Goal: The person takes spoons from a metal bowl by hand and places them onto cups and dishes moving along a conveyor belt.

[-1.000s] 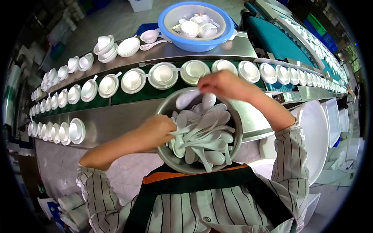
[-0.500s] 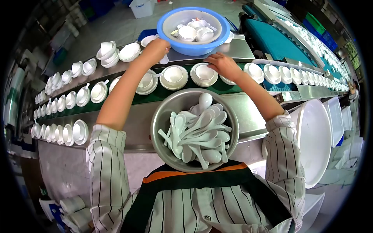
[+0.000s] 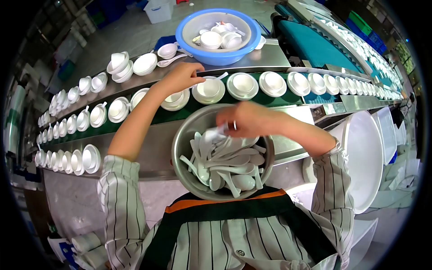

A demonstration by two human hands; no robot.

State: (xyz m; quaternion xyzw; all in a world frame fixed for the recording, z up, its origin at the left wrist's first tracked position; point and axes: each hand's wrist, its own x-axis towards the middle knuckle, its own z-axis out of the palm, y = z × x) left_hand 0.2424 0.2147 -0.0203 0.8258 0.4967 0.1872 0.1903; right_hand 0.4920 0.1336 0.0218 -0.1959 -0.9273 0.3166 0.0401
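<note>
My left hand is over the green belt, its fingers bent at the near end of a white spoon. That spoon's handle points right above a small white bowl standing on a saucer. Blurred by motion, my right hand is closed over the steel basin, with a white spoon at its fingertips. Many white spoons lie heaped in this basin, close in front of my apron. More bowls on saucers line the belt, and some on the left carry spoons.
Behind the belt, a blue basin holds bowls and spoons. A bowl and a loose spoon rest on the metal ledge to its left. Stacked bowls stand lower left. A large white tub is at right.
My right hand has come back from the belt into the spoon basin. My left hand has moved down from beside the blue basin to the belt. The view has shifted slightly.
</note>
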